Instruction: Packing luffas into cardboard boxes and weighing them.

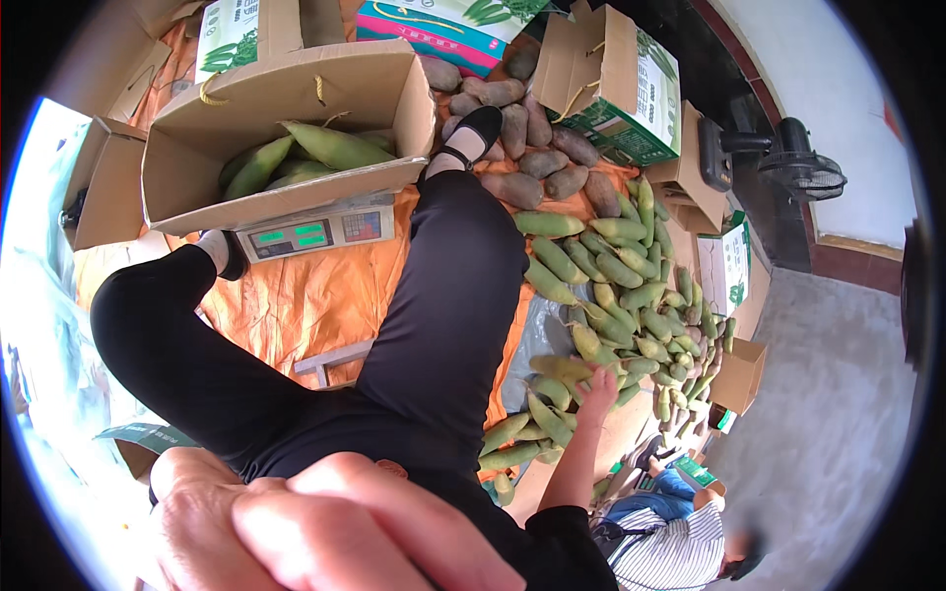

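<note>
My right hand (596,396) reaches out to the right side, its fingers closed round the end of a yellowish-green radish (560,367) at the near edge of a big pile of green radishes (616,261). Very close and large at the bottom left, my left hand (325,527) has bent fingers pressed together; what they hold, if anything, is hidden. Ahead of my legs stands an open cardboard box (286,202) with several green radishes (340,148) inside. It rests on a digital scale (325,231) with a lit green display.
Brownish-red root vegetables (517,128) lie beyond my right foot. Printed cartons (616,79) stand at the far right, near a black fan (803,167). An orange sheet (286,315) covers the floor between my legs. Another person in a striped shirt (670,547) is at the lower right.
</note>
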`<action>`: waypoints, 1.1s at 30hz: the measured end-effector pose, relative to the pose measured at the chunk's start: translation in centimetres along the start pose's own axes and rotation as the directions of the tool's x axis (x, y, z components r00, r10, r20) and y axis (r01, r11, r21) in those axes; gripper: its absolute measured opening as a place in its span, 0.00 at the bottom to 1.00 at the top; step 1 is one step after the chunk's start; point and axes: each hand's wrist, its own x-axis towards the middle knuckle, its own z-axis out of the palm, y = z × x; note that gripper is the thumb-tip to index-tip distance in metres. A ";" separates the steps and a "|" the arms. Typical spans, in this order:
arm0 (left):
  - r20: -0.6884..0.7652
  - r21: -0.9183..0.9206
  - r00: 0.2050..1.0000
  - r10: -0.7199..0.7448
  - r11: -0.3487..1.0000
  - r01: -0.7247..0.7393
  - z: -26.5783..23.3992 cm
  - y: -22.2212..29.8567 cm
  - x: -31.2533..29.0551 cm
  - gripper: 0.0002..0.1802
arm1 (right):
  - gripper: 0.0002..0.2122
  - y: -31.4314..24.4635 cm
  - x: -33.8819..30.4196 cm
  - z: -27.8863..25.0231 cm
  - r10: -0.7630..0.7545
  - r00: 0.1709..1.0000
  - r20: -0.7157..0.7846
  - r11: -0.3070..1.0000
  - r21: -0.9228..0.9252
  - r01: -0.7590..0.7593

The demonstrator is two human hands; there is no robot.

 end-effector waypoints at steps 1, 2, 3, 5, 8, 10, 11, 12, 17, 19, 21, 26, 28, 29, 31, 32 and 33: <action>-0.005 0.016 0.999 -0.038 0.999 0.038 -0.1 0.6 -1.0 0.03 | 0.13 -2.0 0.6 0.3 -0.046 0.999 0.001 0.999 0.011 0.046; -0.007 0.015 0.999 -0.032 0.999 0.033 -0.5 0.4 -1.3 0.03 | 0.13 -6.7 -0.3 2.4 -0.028 0.998 -0.057 0.998 0.057 0.031; -0.041 0.039 0.998 0.043 0.998 -0.041 0.3 1.0 -1.9 0.03 | 0.13 -11.8 -1.2 5.8 -0.003 0.998 -0.064 0.993 0.122 0.011; 0.008 -0.022 0.996 0.088 0.996 -0.088 -1.0 1.0 -2.6 0.02 | 0.14 -15.0 0.3 4.6 -0.328 0.944 -0.044 0.939 0.094 0.331; -0.110 -0.010 0.979 0.173 0.984 -0.175 -0.4 1.7 -3.3 0.05 | 0.13 -21.8 1.0 7.7 -0.637 0.767 0.081 0.717 0.428 0.550; -0.044 0.021 0.983 0.176 0.984 -0.175 -1.7 2.9 -3.9 0.06 | 0.13 -26.6 0.0 11.0 -0.731 0.665 0.154 0.613 0.576 0.541; 0.022 0.047 0.984 0.176 0.983 -0.177 -2.7 3.7 -4.3 0.06 | 0.13 -28.7 -0.8 13.1 -0.759 0.622 0.190 0.578 0.638 0.509; 0.093 0.068 0.981 0.171 0.982 -0.178 -3.2 4.3 -4.4 0.06 | 0.13 -30.5 -1.7 15.1 -0.767 0.596 0.239 0.570 0.680 0.461; -0.215 0.217 0.824 0.524 0.848 -0.483 -3.2 2.2 -4.8 0.10 | 0.14 -33.6 -6.0 25.8 -0.734 0.518 0.439 0.624 0.738 0.257; -0.114 0.262 0.895 0.430 0.882 -0.391 -6.1 2.5 -5.0 0.13 | 0.12 -33.4 -7.9 29.2 -0.634 0.555 0.539 0.710 0.691 0.139; -0.171 0.251 0.873 0.456 0.877 -0.409 -7.6 1.2 -5.1 0.14 | 0.12 -32.2 -9.4 33.1 -0.523 0.521 0.674 0.770 0.636 -0.050; -0.346 0.333 0.817 0.461 0.874 -0.352 -9.7 -0.7 -7.2 0.16 | 0.17 -26.3 -10.7 42.1 -0.489 0.517 0.703 0.863 0.299 0.408; -0.390 0.454 0.796 0.463 0.849 -0.271 -10.9 -1.1 -7.9 0.17 | 0.19 -26.4 -10.7 40.4 -0.658 0.426 0.621 0.728 0.381 0.570; -0.415 0.475 0.793 0.445 0.850 -0.228 -11.4 -1.2 -8.0 0.16 | 0.17 -27.1 -9.9 38.9 -0.630 0.408 0.660 0.767 0.449 0.457; -0.478 0.537 0.753 0.453 0.829 -0.158 -11.7 -1.8 -7.7 0.16 | 0.13 -31.6 -8.9 32.2 -0.573 0.384 0.724 0.805 0.410 0.428; -0.527 0.607 0.698 0.485 0.790 -0.090 -11.8 -2.2 -7.6 0.16 | 0.11 -31.8 -7.6 30.1 -0.626 0.408 0.665 0.765 0.421 0.487; -0.518 0.597 0.697 0.496 0.793 -0.121 -12.4 -2.7 -7.9 0.16 | 0.09 -31.8 -6.1 27.8 -0.623 0.448 0.641 0.779 0.456 0.430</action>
